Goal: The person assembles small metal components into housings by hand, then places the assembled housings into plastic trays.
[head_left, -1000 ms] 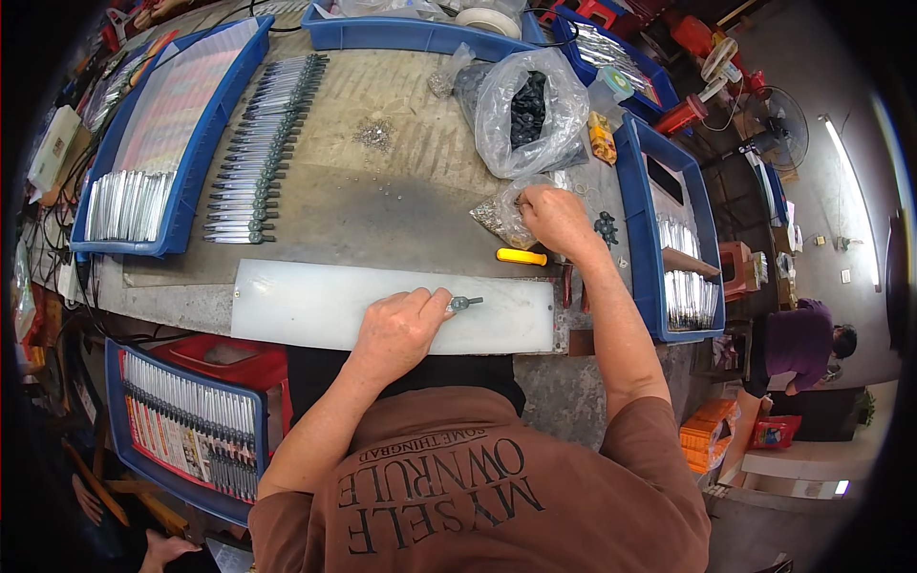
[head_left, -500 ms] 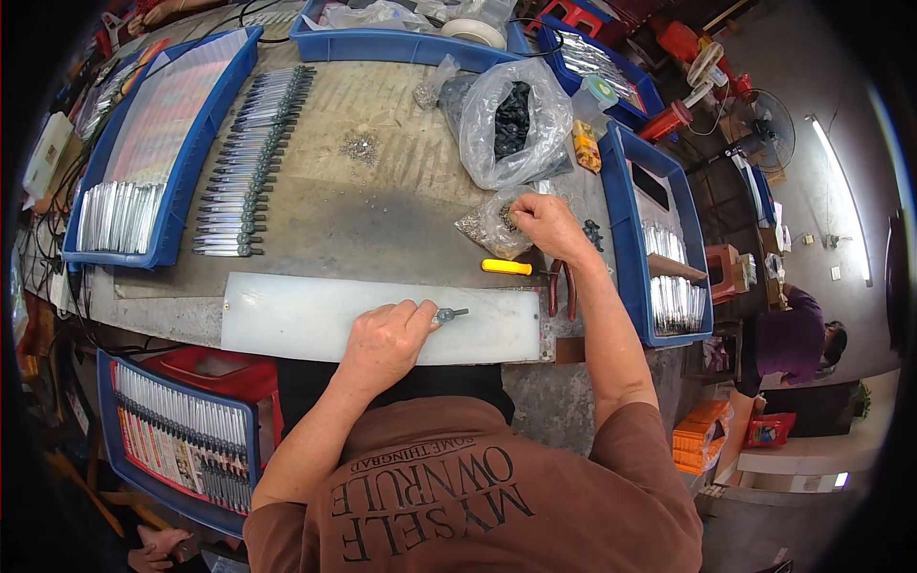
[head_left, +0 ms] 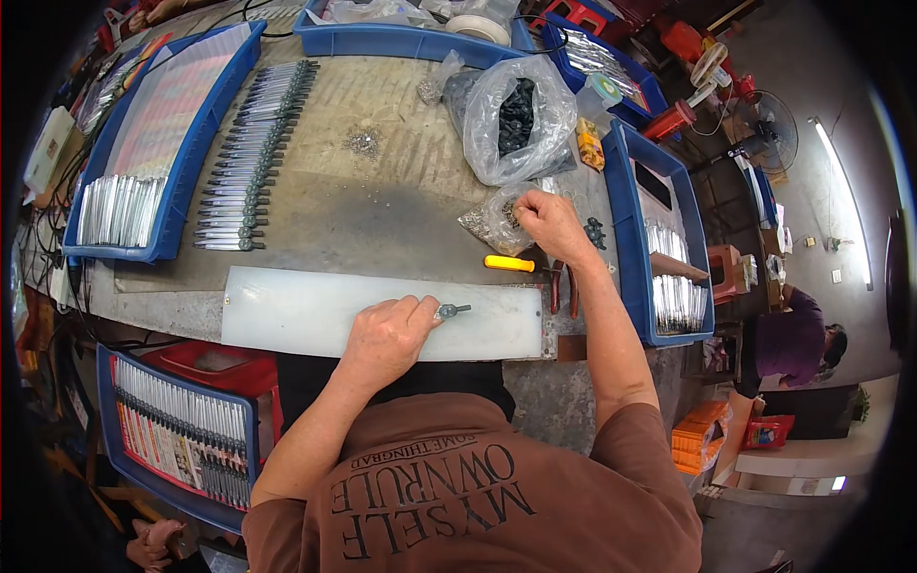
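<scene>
My left hand (head_left: 390, 332) rests over the white board (head_left: 287, 315), its fingers closed round a slim piece whose dark grey-green knobbed end (head_left: 454, 311) sticks out to the right. The hand covers the rest of it. My right hand (head_left: 554, 227) is at the mouth of a small clear plastic bag (head_left: 482, 225) of tiny metal parts, fingers pinched together. What those fingertips hold is hidden. Between the bag and the board lie a yellow-handled tool (head_left: 509, 263) and red-handled pliers (head_left: 564, 291).
A row of silver rods with dark ends (head_left: 250, 162) lies left. A large clear bag (head_left: 516, 124) holds dark parts. Blue trays (head_left: 170, 224) (head_left: 659, 334) flank the table; another blue tray (head_left: 181, 487) stands lower left. Tiny metal bits (head_left: 363, 143) are scattered mid-table. A person (head_left: 793, 339) is at far right.
Both hands keep nearly the same places; the left still holds its piece on the board and the right stays at the small bag. The whole view has shifted slightly.
</scene>
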Available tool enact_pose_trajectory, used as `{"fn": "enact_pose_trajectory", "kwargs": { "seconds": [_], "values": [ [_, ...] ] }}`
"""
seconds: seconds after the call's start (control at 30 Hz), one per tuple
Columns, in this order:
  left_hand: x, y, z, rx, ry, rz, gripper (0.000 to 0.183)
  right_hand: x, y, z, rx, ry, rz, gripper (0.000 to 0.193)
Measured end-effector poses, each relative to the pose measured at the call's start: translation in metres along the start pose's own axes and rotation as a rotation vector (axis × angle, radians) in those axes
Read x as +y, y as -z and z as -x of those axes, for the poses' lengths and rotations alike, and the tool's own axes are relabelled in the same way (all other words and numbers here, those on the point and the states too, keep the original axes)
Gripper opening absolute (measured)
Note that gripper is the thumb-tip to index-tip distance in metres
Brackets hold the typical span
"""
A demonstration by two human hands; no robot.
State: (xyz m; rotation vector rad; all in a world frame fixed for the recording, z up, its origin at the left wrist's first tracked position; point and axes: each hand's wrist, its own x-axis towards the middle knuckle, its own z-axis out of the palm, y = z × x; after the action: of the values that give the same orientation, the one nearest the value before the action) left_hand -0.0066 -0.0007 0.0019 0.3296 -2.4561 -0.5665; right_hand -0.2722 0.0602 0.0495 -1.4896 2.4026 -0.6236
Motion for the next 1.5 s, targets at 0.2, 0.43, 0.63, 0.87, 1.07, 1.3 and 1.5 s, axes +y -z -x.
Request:
{"fn": "enact_pose_trajectory", "kwargs": {
  "seconds": [0.2,0.43,0.63,0.87,1.07,1.3,1.5],
  "values": [
    [0.001,0.000,0.000,0.012,0.004,-0.001,0.015,0.001,-0.002,0.001,0.035,0.049,0.017,0.018],
    [-0.001,-0.001,0.001,0.015,-0.005,0.012,0.016,-0.001,0.000,0.006,0.056,0.075,-0.043,0.015],
    [0.000,0.001,0.000,0.013,-0.013,0.004,0.017,-0.005,0.000,0.012,0.179,0.160,-0.044,0.012],
    [-0.001,0.000,0.002,-0.005,0.005,-0.020,0.017,-0.053,-0.014,0.054,-0.108,0.293,-0.268,0.007],
    [0.000,-0.001,0.002,0.008,-0.009,-0.041,0.017,-0.072,-0.028,0.073,-0.255,0.340,-0.209,0.007],
    [0.001,-0.001,0.003,-0.032,-0.033,-0.094,0.017,-0.071,-0.036,0.074,-0.234,0.343,-0.164,0.007],
    [0.001,-0.003,0.004,-0.039,-0.042,-0.124,0.015,-0.077,-0.037,0.075,-0.212,0.309,-0.111,0.008]
  ]
}}
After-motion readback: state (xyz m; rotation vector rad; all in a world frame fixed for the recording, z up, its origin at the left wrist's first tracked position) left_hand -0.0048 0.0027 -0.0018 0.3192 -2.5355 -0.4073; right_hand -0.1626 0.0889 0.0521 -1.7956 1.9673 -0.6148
